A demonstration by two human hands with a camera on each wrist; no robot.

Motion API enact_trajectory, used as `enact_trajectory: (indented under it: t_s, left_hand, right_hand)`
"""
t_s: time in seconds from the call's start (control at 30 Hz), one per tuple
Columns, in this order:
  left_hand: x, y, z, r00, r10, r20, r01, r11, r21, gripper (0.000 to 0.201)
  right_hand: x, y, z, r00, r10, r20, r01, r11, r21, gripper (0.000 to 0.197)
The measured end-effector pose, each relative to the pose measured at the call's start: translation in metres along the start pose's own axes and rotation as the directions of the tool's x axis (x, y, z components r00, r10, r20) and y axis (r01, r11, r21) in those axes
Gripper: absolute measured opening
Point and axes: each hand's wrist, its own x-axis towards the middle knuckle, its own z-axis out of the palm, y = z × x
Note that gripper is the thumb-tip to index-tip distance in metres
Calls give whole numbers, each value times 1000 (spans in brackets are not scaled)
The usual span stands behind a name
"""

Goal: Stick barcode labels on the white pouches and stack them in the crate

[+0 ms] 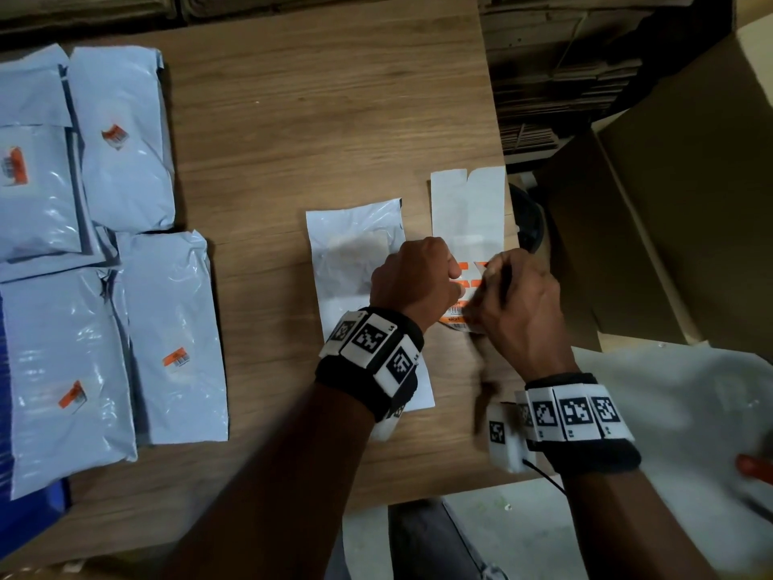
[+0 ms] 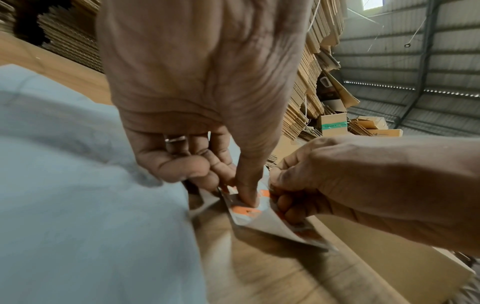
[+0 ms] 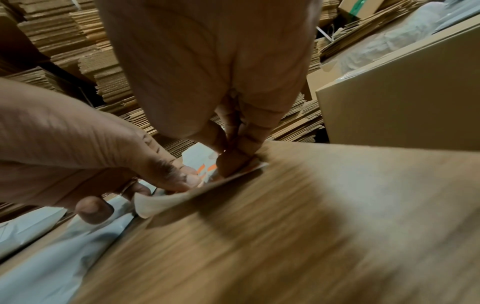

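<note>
A white label sheet (image 1: 468,211) with orange barcode labels lies at the table's right edge, its near end lifted (image 2: 262,222) (image 3: 161,203). My left hand (image 1: 458,286) pinches that end, thumb (image 2: 249,197) pressed on top and fingers curled beneath. My right hand (image 1: 485,282) pinches an orange barcode label (image 1: 454,318) at the sheet's near right edge between thumb and forefinger (image 3: 233,164). A white pouch (image 1: 355,244) with no label in sight lies flat just left of the sheet, partly under my left wrist.
Several labelled white pouches (image 1: 125,140) overlap at the table's left, over something blue (image 1: 42,512). An open cardboard box (image 1: 669,228) stands right of the table. White plastic (image 1: 690,412) lies at lower right. Flattened cartons (image 2: 306,92) are stacked behind.
</note>
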Motion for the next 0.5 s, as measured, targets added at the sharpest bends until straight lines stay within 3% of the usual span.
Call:
enact_trajectory:
  t_s: [0.27,0.5]
  left_hand:
    - [-1,2,0,1000,3,-6,-3,1000,13,19]
    - [-2,3,-1,1000,3,-1,-3,1000,1,19]
  right_hand:
    - [-3,2,2,989,127,-76,-119,988,93,10]
    - [-4,5,-1,947,312,-75,-289,932,220,13]
